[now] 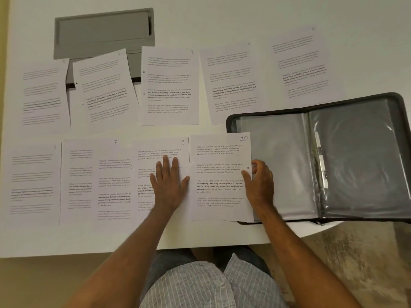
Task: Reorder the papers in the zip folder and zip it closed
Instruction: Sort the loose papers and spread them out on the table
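The left hand (170,183) lies flat with straight fingers on the sheet marked 9 (155,156). The right hand (259,182) pinches the right edge of the sheet marked 10 (219,174), which overlaps the open zip folder (355,152) at the near right of the white table (211,236). Other papers lie in two rows.

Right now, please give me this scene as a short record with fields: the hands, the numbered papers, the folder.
left hand: flat on page 9, fingers straight
right hand: pinches right edge of page 10
page 10: overlaps left side of zip folder
zip folder: open, clear sleeves visible
other pages: two rows across white table
grey tray: far left, partly under pages
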`<action>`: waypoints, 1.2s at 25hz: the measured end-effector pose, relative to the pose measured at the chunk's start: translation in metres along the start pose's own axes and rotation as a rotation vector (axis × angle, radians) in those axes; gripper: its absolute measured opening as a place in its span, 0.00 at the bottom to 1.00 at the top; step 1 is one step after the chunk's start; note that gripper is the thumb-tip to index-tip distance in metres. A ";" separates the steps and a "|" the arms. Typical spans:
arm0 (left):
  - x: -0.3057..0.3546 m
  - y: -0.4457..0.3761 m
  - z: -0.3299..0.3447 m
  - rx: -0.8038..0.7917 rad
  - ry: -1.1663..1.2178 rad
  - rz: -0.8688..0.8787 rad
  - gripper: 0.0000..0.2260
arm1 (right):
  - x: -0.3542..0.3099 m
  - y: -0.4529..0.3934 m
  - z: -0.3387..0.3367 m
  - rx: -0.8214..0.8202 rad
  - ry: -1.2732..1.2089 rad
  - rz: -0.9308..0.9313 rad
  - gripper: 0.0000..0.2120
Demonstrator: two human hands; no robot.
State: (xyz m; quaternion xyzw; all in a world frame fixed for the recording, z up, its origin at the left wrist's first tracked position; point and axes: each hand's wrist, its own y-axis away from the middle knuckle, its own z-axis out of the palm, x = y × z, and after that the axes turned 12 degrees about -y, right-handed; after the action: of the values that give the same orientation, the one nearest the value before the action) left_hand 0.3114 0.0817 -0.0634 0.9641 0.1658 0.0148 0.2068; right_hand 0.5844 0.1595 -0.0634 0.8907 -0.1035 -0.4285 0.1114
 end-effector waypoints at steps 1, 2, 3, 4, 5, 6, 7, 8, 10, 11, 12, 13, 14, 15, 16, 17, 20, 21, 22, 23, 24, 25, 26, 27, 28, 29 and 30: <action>-0.001 0.001 0.001 0.005 -0.003 0.010 0.36 | 0.000 0.001 0.001 0.005 0.008 -0.002 0.16; -0.001 0.003 0.001 0.007 -0.008 0.024 0.36 | 0.000 0.002 0.002 0.008 0.019 -0.005 0.16; -0.002 0.003 0.003 0.011 -0.013 0.038 0.36 | 0.000 0.003 0.003 0.009 0.030 -0.007 0.17; -0.003 0.004 0.005 0.012 -0.014 0.049 0.36 | 0.000 0.003 0.003 0.007 0.038 -0.006 0.17; -0.004 0.004 0.007 0.012 -0.010 0.056 0.36 | -0.001 0.004 0.004 0.007 0.045 -0.006 0.17; -0.005 0.004 0.007 0.016 -0.005 0.060 0.36 | -0.002 0.005 0.004 0.013 0.050 -0.006 0.18; -0.005 0.004 0.008 0.025 -0.002 0.064 0.36 | -0.003 0.006 0.004 0.020 0.051 -0.006 0.18; -0.005 0.005 0.008 0.035 0.001 0.067 0.36 | -0.004 0.007 0.004 0.026 0.046 -0.004 0.19; -0.004 0.007 0.004 0.051 0.009 0.076 0.36 | -0.006 0.013 0.002 0.032 0.030 0.001 0.18; -0.003 0.010 0.002 0.061 0.011 0.089 0.36 | -0.007 0.017 0.001 0.041 0.020 0.002 0.18; -0.001 0.013 0.000 0.071 0.013 0.108 0.36 | -0.008 0.022 -0.001 0.055 0.003 0.005 0.18; 0.002 0.018 -0.002 0.079 0.016 0.133 0.35 | -0.010 0.027 -0.003 0.073 -0.027 0.012 0.17; 0.006 0.022 -0.003 0.088 0.020 0.163 0.35 | -0.010 0.033 -0.006 0.097 -0.068 0.027 0.16; 0.011 0.026 -0.004 0.095 0.022 0.200 0.35 | -0.011 0.038 -0.010 0.128 -0.117 0.055 0.15; 0.017 0.030 -0.006 0.099 0.023 0.246 0.35 | -0.011 0.043 -0.015 0.170 -0.175 0.097 0.15; 0.024 0.032 -0.008 0.096 0.019 0.288 0.35 | -0.010 0.047 -0.021 0.220 -0.246 0.150 0.14; 0.049 0.032 -0.011 0.026 -0.013 0.400 0.34 | 0.008 0.055 -0.041 0.463 -0.481 0.338 0.13; 0.057 0.030 -0.012 -0.011 -0.027 0.431 0.34 | 0.018 0.056 -0.050 0.573 -0.566 0.409 0.12; 0.063 0.027 -0.013 -0.052 -0.040 0.448 0.35 | 0.027 0.056 -0.059 0.681 -0.643 0.482 0.10; 0.067 0.026 -0.013 -0.086 -0.052 0.453 0.35 | 0.037 0.055 -0.067 0.779 -0.701 0.544 0.07; 0.071 0.025 -0.013 -0.099 -0.063 0.454 0.35 | 0.045 0.054 -0.078 0.867 -0.746 0.588 0.05; 0.073 0.023 -0.013 -0.101 -0.075 0.451 0.35 | 0.052 0.051 -0.088 0.942 -0.783 0.628 0.04; 0.075 0.022 -0.014 -0.097 -0.086 0.447 0.35 | 0.060 0.047 -0.098 0.990 -0.823 0.672 0.05; 0.076 0.021 -0.014 -0.090 -0.092 0.441 0.35 | 0.070 0.043 -0.105 1.014 -0.863 0.727 0.04; 0.076 0.019 -0.014 -0.081 -0.098 0.440 0.35 | 0.077 0.039 -0.111 1.019 -0.898 0.779 0.07; 0.077 0.018 -0.016 -0.072 -0.108 0.442 0.35 | 0.086 0.035 -0.115 0.999 -0.930 0.837 0.16; 0.077 0.017 -0.017 -0.072 -0.116 0.443 0.35 | 0.094 0.033 -0.117 0.971 -0.953 0.890 0.24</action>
State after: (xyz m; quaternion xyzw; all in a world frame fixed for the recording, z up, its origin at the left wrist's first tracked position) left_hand 0.3880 0.0987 -0.0442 0.9682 -0.0626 0.0101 0.2419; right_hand 0.7305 0.1147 -0.0524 0.4370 -0.6585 -0.5846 -0.1834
